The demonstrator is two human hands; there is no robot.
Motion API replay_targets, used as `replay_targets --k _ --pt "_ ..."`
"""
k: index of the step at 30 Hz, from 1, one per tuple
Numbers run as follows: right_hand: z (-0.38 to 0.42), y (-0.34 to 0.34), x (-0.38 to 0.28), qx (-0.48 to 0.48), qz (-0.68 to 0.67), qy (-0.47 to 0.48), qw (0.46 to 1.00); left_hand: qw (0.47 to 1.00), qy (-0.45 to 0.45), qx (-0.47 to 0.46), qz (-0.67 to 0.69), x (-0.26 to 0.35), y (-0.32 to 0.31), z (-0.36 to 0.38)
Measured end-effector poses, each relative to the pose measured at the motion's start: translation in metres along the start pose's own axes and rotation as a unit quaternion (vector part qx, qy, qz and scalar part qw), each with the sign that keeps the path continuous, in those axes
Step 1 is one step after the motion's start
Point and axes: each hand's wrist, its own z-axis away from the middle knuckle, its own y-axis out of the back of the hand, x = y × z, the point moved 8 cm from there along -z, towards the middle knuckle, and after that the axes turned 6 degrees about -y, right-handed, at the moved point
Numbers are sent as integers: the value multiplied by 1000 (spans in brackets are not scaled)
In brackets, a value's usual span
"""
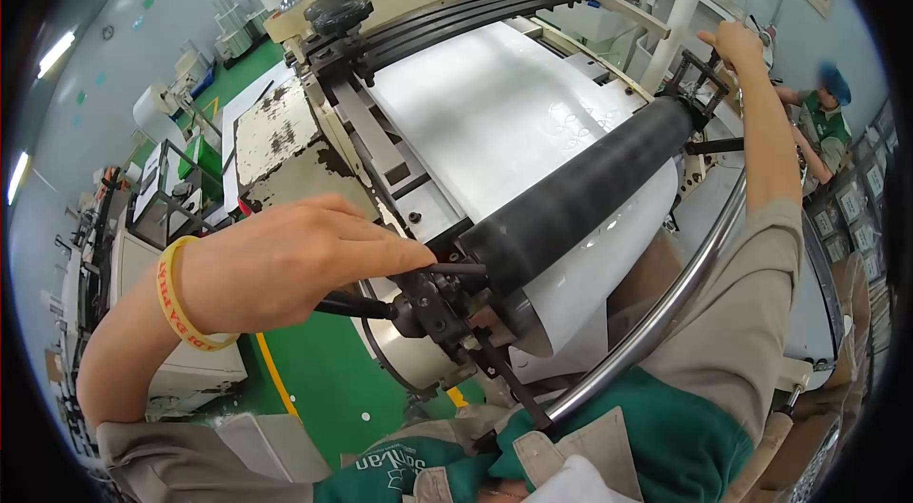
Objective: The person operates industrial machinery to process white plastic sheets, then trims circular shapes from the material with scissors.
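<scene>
My left hand (pixel 314 251), a yellow band on its wrist, is closed at the near left end of a black roller (pixel 590 189). Its fingertips pinch a short dark rod (pixel 458 268) above a black metal block (pixel 433 308). At the roller's far right end, my right hand (pixel 739 47) is raised, with fingers curled round the top of a black bracket (pixel 699 85); part of its grip is hidden. A glossy white sheet (pixel 495 104) runs over the machine bed, passes under the roller and hangs down on the near side.
A curved steel bar (pixel 656 308) crosses between my body and the machine. Black crossbars (pixel 466 23) span the bed's far end. At right, a person in a blue cap (pixel 827 123) sits. Green floor (pixel 342 379) shows below left, and a white post (pixel 683 9) stands behind.
</scene>
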Motion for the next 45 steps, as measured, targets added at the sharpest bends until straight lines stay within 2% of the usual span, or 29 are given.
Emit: replay_targets --k 5,6,8,10,12,14,15,16,18,20,22,24,25,26,27,28,30,32,34,36,37,38,39,40,41,42,43,44,45 --pt "-10 -5 0 36 22 -1 999 991 29 110 -77 11 -8 4" --pt "-14 -9 2 40 18 -7 999 984 48 172 -15 11 -19 5" --pt "-16 -14 2 78 6 45 996 965 86 248 -6 17 -26 3" --pt "-30 -26 9 86 22 25 996 956 64 287 -7 16 -30 5" --pt "-19 -16 3 150 34 15 988 944 29 329 -18 11 -32 7" --pt "-21 -16 3 115 19 -18 993 937 24 345 -48 11 -34 8" --pt "-28 -23 1 167 52 27 984 937 15 344 -55 11 -36 8" --pt "-20 -17 3 88 19 -36 995 924 -6 377 -57 15 -34 11" --pt "-3 -6 10 145 -20 -75 986 909 -35 410 -64 14 -36 14" --pt "7 2 11 144 -9 -38 989 907 -55 413 -62 13 -38 15" --pt "12 9 28 159 -81 -71 981 901 -88 421 -58 14 -39 18" --pt "30 14 34 69 -247 -87 963 898 -124 419 -57 14 -41 22" --pt "-10 -12 51 135 -225 -53 964 872 -145 460 -75 18 -39 30" --pt "10 10 38 144 -244 -6 959 844 -165 502 -92 23 -39 41" --pt "38 42 13 151 -262 42 952 866 -149 475 -45 24 -41 47" --pt "80 85 -23 157 -282 90 942 867 -181 463 -23 30 -47 64" --pt "191 171 -96 23 -375 88 923 869 -238 433 18 40 -64 104" --pt "295 237 -160 23 -455 188 870 874 -279 398 23 41 -85 172" --pt "395 273 -230 -28 -512 263 817 890 -242 386 12 22 -106 254" --pt "497 281 -312 -109 -456 340 815 901 -114 419 11 -13 -114 347" --pt "540 259 -353 -193 -443 390 784 886 -47 462 6 -28 -111 403" --pt "597 261 -407 -285 -387 482 733 866 23 499 -1 -39 -104 460" --pt "643 231 -451 -406 -316 523 680 841 84 534 -22 -43 -94 515" --pt "683 202 -489 -510 -299 525 611 783 112 612 -21 -40 -85 576" --pt "723 149 -522 -639 -283 496 516 675 71 734 3 -27 -82 631" --pt "754 103 -551 -693 -320 458 455 653 169 701 -233 12 -78 674" --pt "783 71 -569 -759 -318 387 416 546 275 651 -449 51 -78 717" --pt "810 51 -580 -784 -272 409 380 511 177 654 -530 77 -85 733" --pt "827 46 -583 -814 -188 398 378 534 13 654 -535 89 -101 733"
